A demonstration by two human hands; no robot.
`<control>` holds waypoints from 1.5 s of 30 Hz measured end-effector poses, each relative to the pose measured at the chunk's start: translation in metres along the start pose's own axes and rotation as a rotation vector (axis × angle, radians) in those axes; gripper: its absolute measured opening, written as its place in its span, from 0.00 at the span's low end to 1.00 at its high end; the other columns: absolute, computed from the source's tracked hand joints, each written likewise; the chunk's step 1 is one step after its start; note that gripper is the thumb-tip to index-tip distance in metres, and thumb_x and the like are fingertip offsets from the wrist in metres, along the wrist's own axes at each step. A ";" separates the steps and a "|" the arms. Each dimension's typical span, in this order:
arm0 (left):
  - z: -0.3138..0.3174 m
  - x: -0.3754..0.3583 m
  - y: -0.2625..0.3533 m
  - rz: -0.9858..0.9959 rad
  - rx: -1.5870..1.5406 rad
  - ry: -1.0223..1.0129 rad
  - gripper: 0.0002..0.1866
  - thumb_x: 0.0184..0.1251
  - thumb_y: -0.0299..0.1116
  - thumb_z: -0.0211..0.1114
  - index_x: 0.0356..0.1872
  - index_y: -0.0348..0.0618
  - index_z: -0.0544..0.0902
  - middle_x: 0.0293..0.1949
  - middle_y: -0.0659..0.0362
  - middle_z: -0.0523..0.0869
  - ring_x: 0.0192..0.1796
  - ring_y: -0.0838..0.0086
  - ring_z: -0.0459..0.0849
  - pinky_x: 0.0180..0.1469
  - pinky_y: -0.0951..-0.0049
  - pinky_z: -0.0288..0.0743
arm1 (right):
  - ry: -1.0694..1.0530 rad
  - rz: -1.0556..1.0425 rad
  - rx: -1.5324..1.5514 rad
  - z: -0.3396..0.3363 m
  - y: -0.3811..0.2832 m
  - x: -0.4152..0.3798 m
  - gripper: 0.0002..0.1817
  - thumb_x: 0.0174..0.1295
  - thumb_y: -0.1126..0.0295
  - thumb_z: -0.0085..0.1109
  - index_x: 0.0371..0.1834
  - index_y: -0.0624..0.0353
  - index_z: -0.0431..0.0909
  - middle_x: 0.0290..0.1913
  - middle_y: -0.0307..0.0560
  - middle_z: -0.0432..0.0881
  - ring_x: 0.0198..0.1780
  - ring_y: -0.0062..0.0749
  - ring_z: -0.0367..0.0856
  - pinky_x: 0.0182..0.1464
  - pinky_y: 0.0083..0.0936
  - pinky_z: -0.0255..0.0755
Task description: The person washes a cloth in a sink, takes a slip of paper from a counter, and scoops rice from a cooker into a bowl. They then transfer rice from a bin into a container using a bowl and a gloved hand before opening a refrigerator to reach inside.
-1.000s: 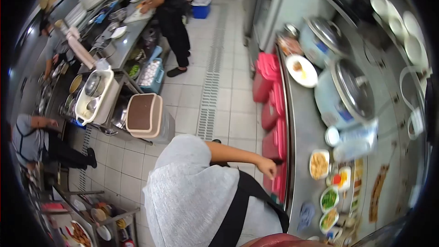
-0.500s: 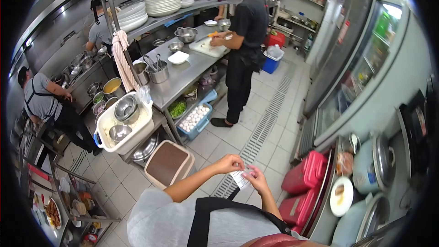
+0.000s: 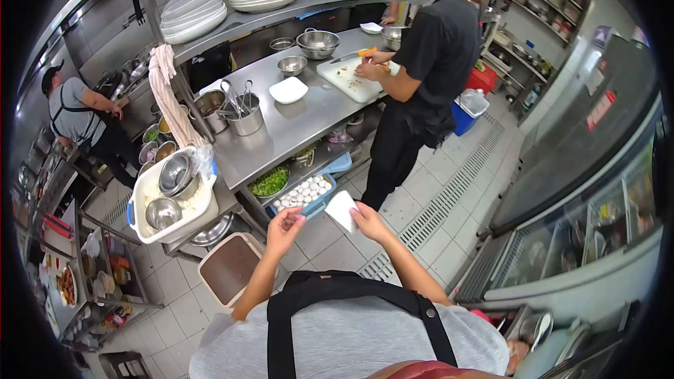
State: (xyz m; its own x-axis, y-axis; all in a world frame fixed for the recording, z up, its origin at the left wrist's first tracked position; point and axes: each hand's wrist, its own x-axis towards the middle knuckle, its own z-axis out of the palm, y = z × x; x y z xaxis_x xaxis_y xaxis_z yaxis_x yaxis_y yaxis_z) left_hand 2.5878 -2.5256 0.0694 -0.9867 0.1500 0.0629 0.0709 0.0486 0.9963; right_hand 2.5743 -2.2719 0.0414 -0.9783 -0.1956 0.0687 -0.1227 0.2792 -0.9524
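In front of my body, my right hand (image 3: 368,222) pinches a small white paper slip (image 3: 342,210) between thumb and fingers. The slip stands tilted and its visible side looks blank. My left hand (image 3: 283,230) is raised to the left of it, fingers loosely curled and a little apart, with nothing visible in them. A gap separates that hand from the paper. Beyond both hands, a blue crate of white eggs (image 3: 324,200) sits low under the steel counter (image 3: 267,142).
A co-worker in black (image 3: 442,49) stands at the counter by a white cutting board (image 3: 351,81). A white tub with metal bowls (image 3: 200,209) and a brown-lidded bin (image 3: 228,267) are at left. A glass-fronted fridge (image 3: 583,217) lines the right. A drain grate (image 3: 439,200) crosses the floor.
My hands were close together at the slip; now my left hand is apart from it and my right hand alone holds it. My view has turned and moved nearer the counter.
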 end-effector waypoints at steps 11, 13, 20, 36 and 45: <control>-0.050 0.161 0.049 0.271 -0.333 0.824 0.11 0.59 0.25 0.58 0.43 0.32 0.76 0.39 0.57 0.80 0.39 0.79 0.77 0.45 0.78 0.70 | -0.265 -0.574 0.226 0.045 -0.107 0.294 0.16 0.58 0.67 0.55 0.47 0.61 0.65 0.38 0.40 0.72 0.40 0.22 0.71 0.42 0.22 0.68; -0.073 0.185 0.064 0.303 -0.303 0.891 0.12 0.60 0.26 0.57 0.44 0.33 0.75 0.41 0.57 0.79 0.40 0.78 0.76 0.45 0.77 0.69 | 0.063 -0.537 0.155 0.012 -0.109 0.403 0.22 0.55 0.65 0.58 0.50 0.61 0.65 0.41 0.45 0.71 0.42 0.29 0.71 0.44 0.25 0.67; -0.129 0.260 0.074 0.410 -0.132 0.977 0.12 0.61 0.27 0.57 0.44 0.32 0.74 0.41 0.58 0.79 0.40 0.78 0.76 0.45 0.77 0.69 | 1.144 -0.948 -0.338 -0.207 -0.225 0.649 0.24 0.61 0.63 0.44 0.60 0.60 0.60 0.62 0.61 0.57 0.62 0.54 0.55 0.63 0.41 0.47; -0.112 0.293 0.047 0.262 0.007 1.436 0.19 0.61 0.34 0.59 0.47 0.29 0.73 0.45 0.52 0.78 0.44 0.74 0.76 0.49 0.76 0.68 | 1.232 -1.317 -0.607 -0.383 -0.273 0.791 0.29 0.55 0.48 0.47 0.57 0.52 0.65 0.58 0.57 0.63 0.60 0.51 0.60 0.60 0.44 0.52; -0.094 0.318 0.053 0.228 0.218 1.393 0.18 0.61 0.34 0.59 0.46 0.29 0.73 0.44 0.51 0.78 0.43 0.74 0.76 0.46 0.75 0.69 | 1.279 -1.262 -0.473 -0.437 -0.257 0.817 0.25 0.57 0.51 0.47 0.54 0.54 0.67 0.56 0.58 0.65 0.58 0.52 0.62 0.59 0.39 0.56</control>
State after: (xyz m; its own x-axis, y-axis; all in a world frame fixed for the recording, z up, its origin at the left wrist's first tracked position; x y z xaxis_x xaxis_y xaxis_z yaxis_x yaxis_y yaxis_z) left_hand 2.2638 -2.5685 0.1476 -0.2775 -0.8945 0.3506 0.1395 0.3236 0.9359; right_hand 1.7338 -2.0924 0.4722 0.2303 0.2061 0.9511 -0.5981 0.8009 -0.0287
